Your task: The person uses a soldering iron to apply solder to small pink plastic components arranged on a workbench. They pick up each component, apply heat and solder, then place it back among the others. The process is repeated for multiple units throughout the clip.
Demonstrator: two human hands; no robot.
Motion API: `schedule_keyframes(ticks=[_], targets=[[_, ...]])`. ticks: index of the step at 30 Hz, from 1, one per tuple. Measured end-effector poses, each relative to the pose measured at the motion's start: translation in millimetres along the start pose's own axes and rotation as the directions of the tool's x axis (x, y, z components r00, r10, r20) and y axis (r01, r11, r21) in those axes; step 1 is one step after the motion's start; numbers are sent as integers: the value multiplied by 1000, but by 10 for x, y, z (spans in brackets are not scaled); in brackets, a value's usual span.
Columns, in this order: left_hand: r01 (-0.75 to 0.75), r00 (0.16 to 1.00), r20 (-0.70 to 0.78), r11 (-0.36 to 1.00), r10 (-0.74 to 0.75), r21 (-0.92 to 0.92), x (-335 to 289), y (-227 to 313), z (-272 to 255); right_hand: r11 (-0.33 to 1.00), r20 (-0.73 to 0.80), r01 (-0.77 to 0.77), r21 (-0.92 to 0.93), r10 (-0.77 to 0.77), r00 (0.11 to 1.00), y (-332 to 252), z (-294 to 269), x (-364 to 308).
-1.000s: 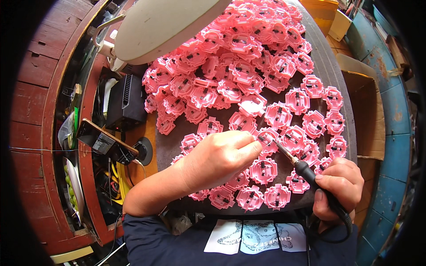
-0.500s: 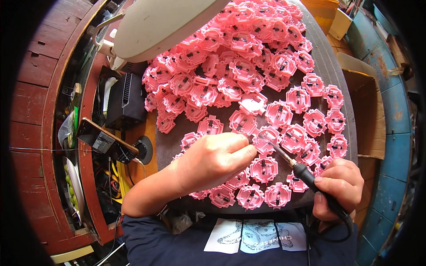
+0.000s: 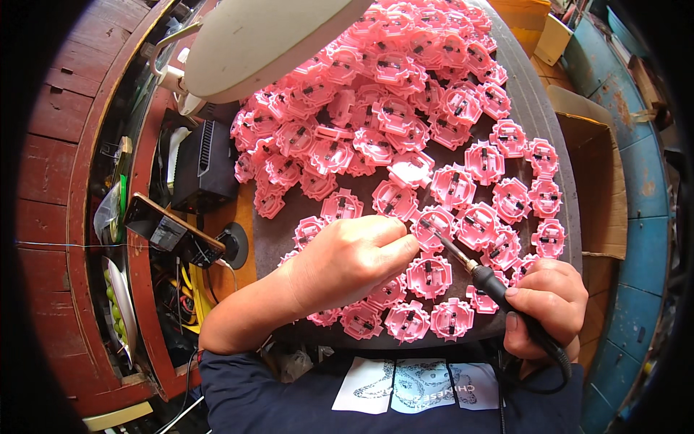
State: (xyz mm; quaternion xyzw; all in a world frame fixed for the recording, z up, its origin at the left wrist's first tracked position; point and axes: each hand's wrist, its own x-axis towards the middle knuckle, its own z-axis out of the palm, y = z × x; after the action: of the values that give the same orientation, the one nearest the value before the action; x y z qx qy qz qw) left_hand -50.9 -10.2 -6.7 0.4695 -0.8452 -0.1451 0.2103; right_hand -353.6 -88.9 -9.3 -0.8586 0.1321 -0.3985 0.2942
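In my right hand [image 3: 548, 307] is a soldering iron [image 3: 494, 288] with a black handle, gripped between thumb and fingers. Its metal tip reaches up and left into a round pink plastic housing [image 3: 422, 237] that has small dark parts inside. Beside that housing, on its left, my left hand [image 3: 353, 253] is closed, its fingertips pressed together near the rim. Whatever those fingers pinch is hidden from view. Nearby pink housings [image 3: 429, 276] lie open side up, many with a small black component across the middle.
A large heap of pink housings [image 3: 390, 65] covers the far part of the dark table [image 3: 275, 242]. A white lamp head [image 3: 267, 43] overhangs its far left. Left of the table are a propped phone [image 3: 173, 230] and a black box [image 3: 207, 166]; a cardboard box [image 3: 596, 166] stands right.
The soldering iron has shifted slightly left and upward, its tip further into the pink housing. My right hand moved with it; my left hand is nearly still.
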Motion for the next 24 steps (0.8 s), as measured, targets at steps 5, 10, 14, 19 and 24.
schedule_keyframes(ticks=[5,10,14,19,24], targets=[[3,1000,-1,1000,-3,-10,17,-2,12,1000,6,1,-6,-1,1000,-6,-9,4],[-1,1000,9,1000,1,-11,24,-30,25,1000,1,3,-14,-3,1000,-9,-6,1],[19,1000,-12,1000,-19,12,15,10,-50,999,-22,-29,-20,29,999,-25,-23,-34],[98,987,-107,982,-116,-161,-36,113,-325,993,-139,-102,-58,93,986,-48,-35,-82],[235,913,-307,961,-269,-143,-127,442,-808,978,-173,-164,-127,141,975,-67,-184,-90]])
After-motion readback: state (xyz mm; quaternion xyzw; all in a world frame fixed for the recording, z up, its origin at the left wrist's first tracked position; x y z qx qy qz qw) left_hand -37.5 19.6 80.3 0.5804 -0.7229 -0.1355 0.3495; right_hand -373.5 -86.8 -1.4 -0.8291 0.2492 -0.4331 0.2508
